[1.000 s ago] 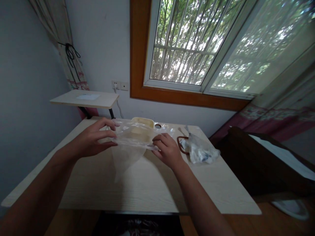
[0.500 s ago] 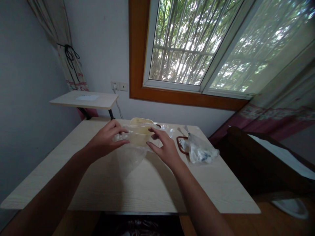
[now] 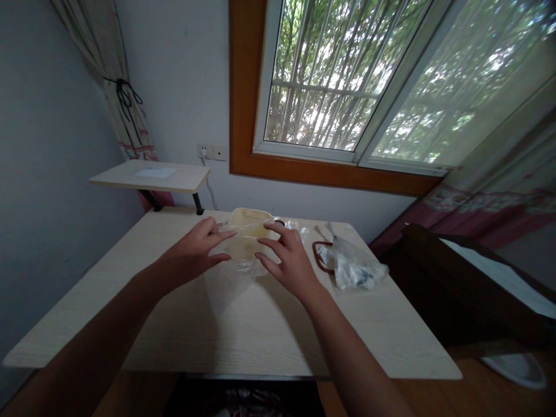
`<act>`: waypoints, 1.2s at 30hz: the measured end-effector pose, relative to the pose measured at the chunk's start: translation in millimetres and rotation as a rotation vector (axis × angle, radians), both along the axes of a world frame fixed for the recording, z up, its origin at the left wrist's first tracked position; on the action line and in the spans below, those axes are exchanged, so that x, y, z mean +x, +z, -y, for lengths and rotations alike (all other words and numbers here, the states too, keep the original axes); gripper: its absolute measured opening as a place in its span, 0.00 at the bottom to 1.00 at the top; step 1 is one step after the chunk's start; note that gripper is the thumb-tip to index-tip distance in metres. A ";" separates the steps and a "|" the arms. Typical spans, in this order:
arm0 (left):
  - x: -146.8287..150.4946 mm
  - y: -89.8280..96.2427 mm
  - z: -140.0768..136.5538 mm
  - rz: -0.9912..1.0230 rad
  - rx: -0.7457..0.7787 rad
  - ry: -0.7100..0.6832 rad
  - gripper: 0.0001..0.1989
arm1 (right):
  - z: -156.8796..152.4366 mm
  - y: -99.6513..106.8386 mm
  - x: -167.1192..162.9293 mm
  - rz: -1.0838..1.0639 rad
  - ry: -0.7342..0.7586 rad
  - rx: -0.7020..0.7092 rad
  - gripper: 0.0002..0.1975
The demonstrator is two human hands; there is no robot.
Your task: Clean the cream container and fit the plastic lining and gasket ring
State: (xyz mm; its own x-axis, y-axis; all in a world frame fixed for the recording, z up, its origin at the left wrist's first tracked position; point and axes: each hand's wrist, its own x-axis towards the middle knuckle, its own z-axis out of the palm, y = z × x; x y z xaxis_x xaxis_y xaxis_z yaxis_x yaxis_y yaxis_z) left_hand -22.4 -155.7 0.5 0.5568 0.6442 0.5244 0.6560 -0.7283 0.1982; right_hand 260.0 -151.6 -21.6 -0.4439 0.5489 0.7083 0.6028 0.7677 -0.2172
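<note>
A pale yellow plastic box [image 3: 247, 248] sits toward the back of the wooden table, with a clear plastic bag [image 3: 228, 286] spread around and in front of it. A pale yellow tray or lid [image 3: 249, 216] shows just behind. On the box's left side my left hand [image 3: 200, 248] has its fingers apart, touching or very near the bag. My right hand [image 3: 287, 255] is at the right side, fingers spread over the box's edge. Whether the fingertips press on the box or only on the film cannot be made out.
Right of my hands lies a clear bag with small contents [image 3: 358, 266], beside a brown loop-shaped handle or frame [image 3: 319, 258]. A small dark round thing [image 3: 279, 222] is partly hidden behind the box. A raised shelf [image 3: 150, 175] with a paper stands at the back left.
My left hand has shifted slightly right and its fingers are stretched further. The right hand's fingers have spread more. The bag around the box has drawn in and lies lower in front.
</note>
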 end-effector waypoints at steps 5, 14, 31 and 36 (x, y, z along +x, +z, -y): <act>1.7 0.3 2.3 0.019 0.014 -0.007 0.26 | 0.1 3.8 -2.8 0.166 -0.040 -0.062 0.14; -4.8 -0.9 3.1 -0.035 0.067 0.120 0.29 | 0.9 -0.2 -2.8 0.174 -0.083 -0.168 0.42; 5.0 -3.3 10.3 0.052 -0.149 0.341 0.38 | -2.6 -1.6 -7.1 0.081 -0.050 -0.203 0.69; 10.5 -7.3 16.3 0.295 -0.535 0.295 0.46 | 3.6 4.1 -12.3 0.023 -0.053 -0.193 0.69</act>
State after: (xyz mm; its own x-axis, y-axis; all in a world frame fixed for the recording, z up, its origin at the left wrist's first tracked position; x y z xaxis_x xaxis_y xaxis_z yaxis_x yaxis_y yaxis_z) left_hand -11.8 -172.0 -6.8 0.2003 0.9604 0.1937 0.6757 -0.2785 0.6825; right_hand 247.6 -155.1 -17.5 -0.4250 0.6968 0.5778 0.6480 0.6799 -0.3433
